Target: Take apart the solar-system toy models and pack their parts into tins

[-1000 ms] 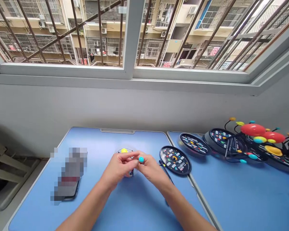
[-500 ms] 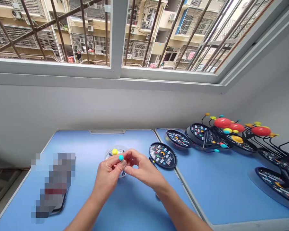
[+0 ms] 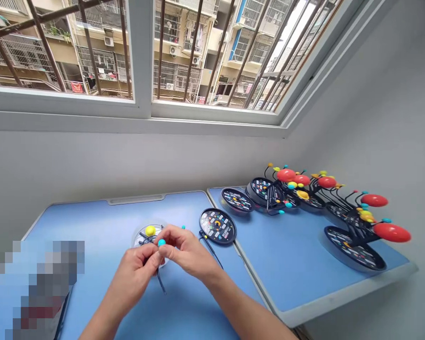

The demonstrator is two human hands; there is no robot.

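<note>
Close fingertip hold: the left hand (image 3: pixel 132 271) pinches a turquoise ball (image 3: pixel 161 242) on a thin black wire (image 3: pixel 159 280) above a clear round base (image 3: pixel 139 242) bearing a yellow ball (image 3: pixel 150 230), while the curled fingers of the right hand (image 3: pixel 187 250), just beside it, hide what they grip.

blurred: pixelated object (image 3: pixel 44 288), cut off by lower left edges | hidden: clear round base (image 3: pixel 139 240), partly behind left hand (image 3: pixel 134 274) | too small: labels (image 3: pixel 217 225) on black disc
</note>
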